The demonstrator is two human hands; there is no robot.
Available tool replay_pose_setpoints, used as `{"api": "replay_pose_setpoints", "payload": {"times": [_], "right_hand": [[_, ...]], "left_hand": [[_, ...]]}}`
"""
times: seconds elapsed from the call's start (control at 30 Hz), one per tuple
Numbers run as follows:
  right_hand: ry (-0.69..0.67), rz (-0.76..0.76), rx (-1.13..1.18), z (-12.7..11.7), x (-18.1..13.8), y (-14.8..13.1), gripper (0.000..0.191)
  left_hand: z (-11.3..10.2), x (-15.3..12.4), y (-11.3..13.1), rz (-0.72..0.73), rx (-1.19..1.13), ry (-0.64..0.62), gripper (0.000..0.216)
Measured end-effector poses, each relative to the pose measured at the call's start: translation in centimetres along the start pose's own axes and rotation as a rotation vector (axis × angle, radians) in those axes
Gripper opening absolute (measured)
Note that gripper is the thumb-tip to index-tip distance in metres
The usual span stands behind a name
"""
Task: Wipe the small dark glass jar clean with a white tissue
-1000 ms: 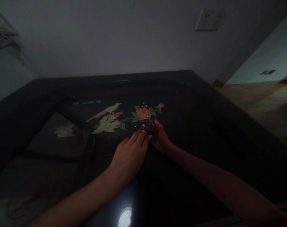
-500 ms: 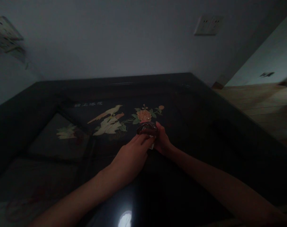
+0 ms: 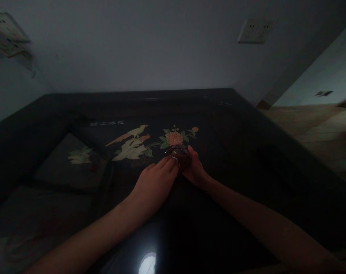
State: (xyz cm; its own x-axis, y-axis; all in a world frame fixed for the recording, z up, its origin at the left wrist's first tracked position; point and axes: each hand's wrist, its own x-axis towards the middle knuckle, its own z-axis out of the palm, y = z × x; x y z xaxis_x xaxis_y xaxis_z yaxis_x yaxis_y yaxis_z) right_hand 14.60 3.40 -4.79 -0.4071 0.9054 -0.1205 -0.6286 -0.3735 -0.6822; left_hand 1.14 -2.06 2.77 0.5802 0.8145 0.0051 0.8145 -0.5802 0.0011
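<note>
The scene is dim. A small dark, shiny rounded object (image 3: 179,153) sits over the black lacquered table (image 3: 232,152), just below the painted flower (image 3: 173,137). My right hand (image 3: 195,167) is wrapped round its right side and holds it. My left hand (image 3: 155,183) lies beside it with the fingers held together, their tips touching the object's left side. What the object is I cannot make out.
The tabletop bears an inlaid bird (image 3: 131,141) and a second pale motif (image 3: 79,156) at the left. Wall sockets (image 3: 255,30) sit on the back wall, more sockets (image 3: 4,36) at the far left. Wooden floor (image 3: 318,129) lies to the right.
Both hands stay on the object. A pale patch seen under the left fingertips before is hidden now; the left fingers have shifted slightly over the object.
</note>
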Motion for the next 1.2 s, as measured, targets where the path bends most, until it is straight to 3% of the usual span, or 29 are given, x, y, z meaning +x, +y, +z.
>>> {"api": "replay_pose_setpoints", "payload": {"times": [0.27,0.5,0.67,0.83,1.0,1.2], "right_hand": [[0.027,-0.03,-0.064,0.2,-0.2,-0.3,0.044],[0.013,-0.052,-0.09,0.3,-0.4,-0.8,0.045],[0.015,-0.053,-0.082,0.3,-0.4,-0.7,0.044],[0.005,-0.013,-0.053,0.2,-0.4,-0.7,0.046],[0.012,-0.018,-0.017,-0.2,0.0,-0.2,0.044],[0.015,-0.005,-0.014,-0.3,0.4,0.0,0.045]], "left_hand": [[0.8,0.3,0.9,-0.015,-0.335,0.051,0.05],[1.6,0.6,1.7,0.015,-0.634,0.186,0.05],[1.9,0.3,1.8,-0.019,-0.441,0.102,0.055],[0.9,-0.4,0.7,0.049,-0.162,-0.013,0.05],[-0.2,-0.5,-1.0,0.153,0.03,0.04,0.041],[0.3,0.0,-1.2,0.162,0.093,0.061,0.037]]}}
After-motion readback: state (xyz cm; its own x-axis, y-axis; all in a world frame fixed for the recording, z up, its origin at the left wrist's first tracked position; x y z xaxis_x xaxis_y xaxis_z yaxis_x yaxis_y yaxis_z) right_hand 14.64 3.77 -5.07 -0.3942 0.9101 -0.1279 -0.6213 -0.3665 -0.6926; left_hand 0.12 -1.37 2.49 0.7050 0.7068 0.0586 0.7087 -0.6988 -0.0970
